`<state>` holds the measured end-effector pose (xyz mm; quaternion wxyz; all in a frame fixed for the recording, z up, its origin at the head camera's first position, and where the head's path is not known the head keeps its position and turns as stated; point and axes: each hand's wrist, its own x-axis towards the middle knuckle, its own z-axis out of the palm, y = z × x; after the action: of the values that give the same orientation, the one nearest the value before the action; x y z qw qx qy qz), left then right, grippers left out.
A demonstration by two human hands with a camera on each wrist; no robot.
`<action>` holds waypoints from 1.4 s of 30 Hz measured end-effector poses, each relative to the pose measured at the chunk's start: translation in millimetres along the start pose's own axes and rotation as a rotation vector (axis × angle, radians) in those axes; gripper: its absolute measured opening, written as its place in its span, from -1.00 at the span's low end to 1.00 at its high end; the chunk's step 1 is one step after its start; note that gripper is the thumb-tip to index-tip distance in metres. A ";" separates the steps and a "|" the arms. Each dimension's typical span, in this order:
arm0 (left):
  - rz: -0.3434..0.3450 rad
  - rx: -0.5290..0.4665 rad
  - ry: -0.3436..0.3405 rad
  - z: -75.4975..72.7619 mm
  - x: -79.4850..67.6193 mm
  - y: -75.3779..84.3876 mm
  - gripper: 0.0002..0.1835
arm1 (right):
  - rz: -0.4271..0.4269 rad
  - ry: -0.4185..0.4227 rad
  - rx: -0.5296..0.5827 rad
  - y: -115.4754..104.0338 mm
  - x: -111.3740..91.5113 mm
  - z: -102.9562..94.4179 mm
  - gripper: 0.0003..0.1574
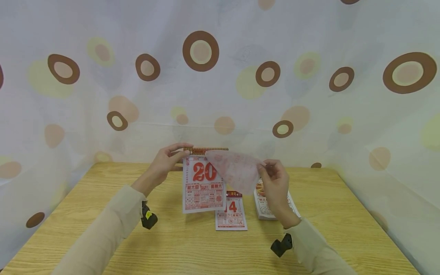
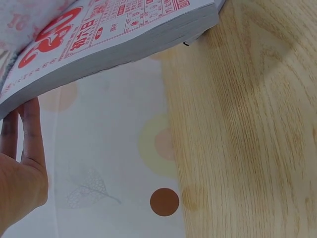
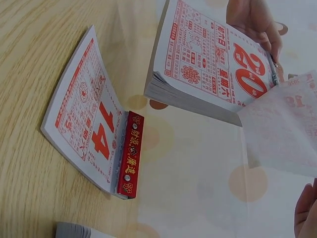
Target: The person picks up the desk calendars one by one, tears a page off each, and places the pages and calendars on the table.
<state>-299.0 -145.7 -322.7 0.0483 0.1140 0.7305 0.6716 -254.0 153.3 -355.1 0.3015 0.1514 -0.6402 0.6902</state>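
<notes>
A thick tear-off calendar (image 1: pixel 204 196) showing a red 20 is held up above the table. My left hand (image 1: pixel 163 165) grips its top left corner by the gold-and-red header strip (image 1: pixel 220 149); in the left wrist view that hand's fingers (image 2: pixel 32 129) reach behind the pad. My right hand (image 1: pixel 277 185) pinches the far corner of a thin, see-through page (image 1: pixel 240 173), pulled out to the right. The page's other end lies across the calendar's top; whether it is still attached there I cannot tell. In the right wrist view the page (image 3: pixel 285 129) hangs loosely.
A smaller calendar (image 3: pixel 81 106) with a red 14 and a red header (image 3: pixel 130 156) lies on the wooden table (image 1: pixel 165 244), partly behind the big one. Another thick calendar pad (image 1: pixel 266 208) lies under my right forearm. A spotted cloth (image 1: pixel 233 95) hangs behind the table.
</notes>
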 end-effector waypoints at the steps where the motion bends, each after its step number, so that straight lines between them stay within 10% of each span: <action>1: 0.000 0.000 -0.002 0.2 0.0 0.2 -0.61 | 0.004 0.001 0.001 0.1 0.1 -0.2 -0.82; 42: -0.004 -0.010 0.000 1.8 -0.9 1.0 -0.60 | 0.219 -0.028 -0.012 -3.3 -0.5 1.7 -0.69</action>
<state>-297.7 -144.1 -322.0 0.0501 0.1123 0.7274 0.6751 -251.9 151.5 -352.5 0.2162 0.0886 -0.6612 0.7130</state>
